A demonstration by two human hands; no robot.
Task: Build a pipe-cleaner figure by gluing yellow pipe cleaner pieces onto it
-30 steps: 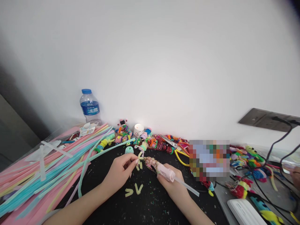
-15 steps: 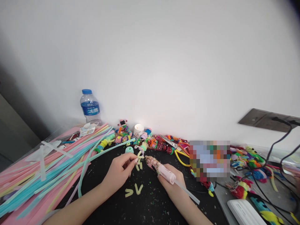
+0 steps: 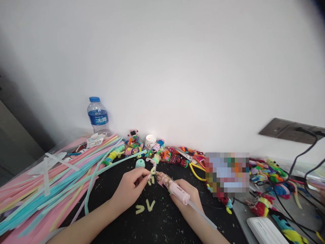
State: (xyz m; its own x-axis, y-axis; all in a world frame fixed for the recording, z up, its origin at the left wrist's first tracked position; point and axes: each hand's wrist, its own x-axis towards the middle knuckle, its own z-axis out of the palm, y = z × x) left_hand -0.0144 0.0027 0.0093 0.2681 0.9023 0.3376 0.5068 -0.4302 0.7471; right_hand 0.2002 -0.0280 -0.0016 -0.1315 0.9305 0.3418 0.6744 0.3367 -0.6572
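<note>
My left hand [image 3: 134, 184] pinches a short pale-yellow pipe cleaner piece [image 3: 153, 171] between thumb and fingertips. My right hand [image 3: 186, 193] is wrapped round a pink glue gun [image 3: 177, 191] with a clear glue stick [image 3: 203, 215] poking out of its back. The gun's stained nozzle end points left, right beside the yellow piece; whether they touch I cannot tell. Two bent yellow pieces [image 3: 150, 205] lie on the black mat below. A mint-green coil [image 3: 140, 163] sits just behind my left hand.
Pastel pipe cleaners [image 3: 63, 183] fill the left side. Along the wall stand a water bottle [image 3: 98, 117], a paper cup [image 3: 150, 141] and many colourful fuzzy figures [image 3: 134, 149]. Scissors [image 3: 188, 156] lie behind the gun. At right are a white device [image 3: 265, 230] and black cables [image 3: 291, 169].
The glue gun's nozzle has shifted slightly left and down, closer to the yellow piece. My left hand has moved a little to the right, still pinching it.
</note>
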